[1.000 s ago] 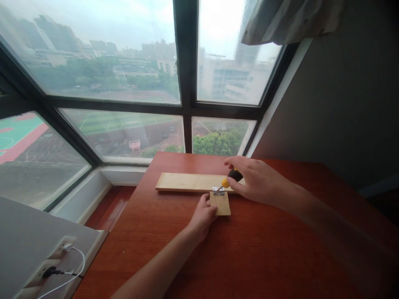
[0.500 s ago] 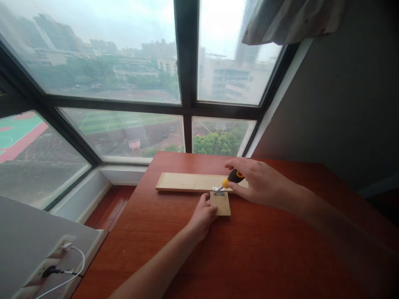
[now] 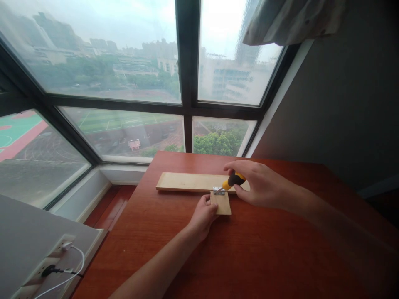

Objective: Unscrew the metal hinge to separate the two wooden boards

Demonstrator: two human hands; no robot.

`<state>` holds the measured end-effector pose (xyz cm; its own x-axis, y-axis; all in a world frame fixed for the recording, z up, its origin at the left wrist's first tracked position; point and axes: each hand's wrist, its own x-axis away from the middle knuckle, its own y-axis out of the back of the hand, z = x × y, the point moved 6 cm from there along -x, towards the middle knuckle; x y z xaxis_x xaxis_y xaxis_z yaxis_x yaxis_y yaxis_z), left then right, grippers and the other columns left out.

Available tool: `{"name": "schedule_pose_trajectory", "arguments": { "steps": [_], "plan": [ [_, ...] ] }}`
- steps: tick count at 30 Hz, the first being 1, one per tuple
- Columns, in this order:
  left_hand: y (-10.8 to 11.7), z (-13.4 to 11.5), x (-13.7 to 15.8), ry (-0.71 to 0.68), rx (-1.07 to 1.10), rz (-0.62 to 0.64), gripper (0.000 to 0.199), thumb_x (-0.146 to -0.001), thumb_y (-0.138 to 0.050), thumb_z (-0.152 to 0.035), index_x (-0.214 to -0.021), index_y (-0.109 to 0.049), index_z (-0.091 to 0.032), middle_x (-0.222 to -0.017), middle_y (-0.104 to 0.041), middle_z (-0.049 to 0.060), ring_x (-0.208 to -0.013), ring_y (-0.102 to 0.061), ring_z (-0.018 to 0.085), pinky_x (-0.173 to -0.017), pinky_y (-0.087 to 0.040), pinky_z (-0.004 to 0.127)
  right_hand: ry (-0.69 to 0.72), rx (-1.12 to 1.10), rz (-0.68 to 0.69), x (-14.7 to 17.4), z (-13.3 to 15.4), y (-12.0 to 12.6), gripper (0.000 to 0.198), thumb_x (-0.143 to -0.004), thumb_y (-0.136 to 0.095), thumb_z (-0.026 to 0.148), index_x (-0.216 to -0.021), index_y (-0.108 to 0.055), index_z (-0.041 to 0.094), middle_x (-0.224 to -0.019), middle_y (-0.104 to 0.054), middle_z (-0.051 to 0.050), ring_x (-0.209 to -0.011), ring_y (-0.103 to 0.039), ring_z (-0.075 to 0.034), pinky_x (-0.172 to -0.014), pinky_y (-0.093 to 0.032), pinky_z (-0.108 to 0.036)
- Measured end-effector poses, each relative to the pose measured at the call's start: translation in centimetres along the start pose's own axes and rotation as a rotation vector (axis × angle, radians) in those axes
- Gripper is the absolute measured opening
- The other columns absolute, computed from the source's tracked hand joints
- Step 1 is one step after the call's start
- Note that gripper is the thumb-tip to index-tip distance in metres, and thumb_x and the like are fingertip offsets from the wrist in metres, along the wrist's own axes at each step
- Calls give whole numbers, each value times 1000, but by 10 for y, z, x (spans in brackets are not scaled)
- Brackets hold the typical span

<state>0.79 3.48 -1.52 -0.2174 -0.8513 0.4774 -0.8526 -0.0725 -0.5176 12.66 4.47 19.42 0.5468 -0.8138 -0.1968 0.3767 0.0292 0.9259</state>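
Note:
My left hand [image 3: 204, 216] grips a small square wooden board [image 3: 222, 205] by its left edge, thumb on top. A metal hinge [image 3: 219, 190] lies across the small board's far edge and the near edge of a long pale wooden plank [image 3: 183, 181]. In my right hand [image 3: 260, 182] is a black and yellow screwdriver [image 3: 236, 179], held by the handle. Its shaft slants down to the left, and the tip meets the hinge. Whether a screw sits under the tip is too small to tell.
Both wooden pieces rest on a reddish-brown table [image 3: 249, 257]. Beyond the table stand large windows with dark frames [image 3: 187, 74]. At lower left, a white cable [image 3: 83, 259] and a black plug [image 3: 48, 270] are in wall sockets. A curtain [image 3: 293, 20] hangs at upper right.
My right thumb and fingers have shifted back along the screwdriver handle, showing more of it. The handle has turned a little. My left hand and the boards are nearly unmoved.

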Motion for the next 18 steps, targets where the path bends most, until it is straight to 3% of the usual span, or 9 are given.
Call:
{"name": "schedule_pose_trajectory", "arguments": {
  "steps": [6,8,13,18],
  "plan": [
    [-1,1,1,-16,21,-23,44,-74,-60,-1,-113,-48,-16,-100,-70,10,-80,-66,16,-68,-54,26,-154,99,2,-4,-12,-1,45,-91,-55,48,-125,-61,19,-124,-68,-9,-109,-65,-29,-87,-51,-40],
    [-2,1,1,-26,28,-22,48,-74,-60,-1,-117,-48,-17,-101,-70,10,-80,-66,16,-68,-54,26,-178,102,14,-6,-14,-2,47,-92,-52,52,-124,-61,19,-122,-69,-9,-107,-66,-29,-86,-51,-41],
    [-2,1,0,-20,22,-13,48,-73,-57,1,-118,-49,-15,-99,-70,10,-75,-65,15,-65,-54,24,-151,65,8,-4,-14,-1,35,-93,-53,40,-118,-64,19,-119,-71,-7,-106,-66,-25,-87,-50,-36],
    [0,3,-2,-38,26,3,49,-71,-60,0,-116,-50,-16,-98,-71,10,-78,-67,17,-68,-54,26,-107,77,5,1,-8,2,35,-83,-60,23,-117,-64,21,-119,-70,-4,-105,-66,-23,-84,-50,-34]
  ]
}}
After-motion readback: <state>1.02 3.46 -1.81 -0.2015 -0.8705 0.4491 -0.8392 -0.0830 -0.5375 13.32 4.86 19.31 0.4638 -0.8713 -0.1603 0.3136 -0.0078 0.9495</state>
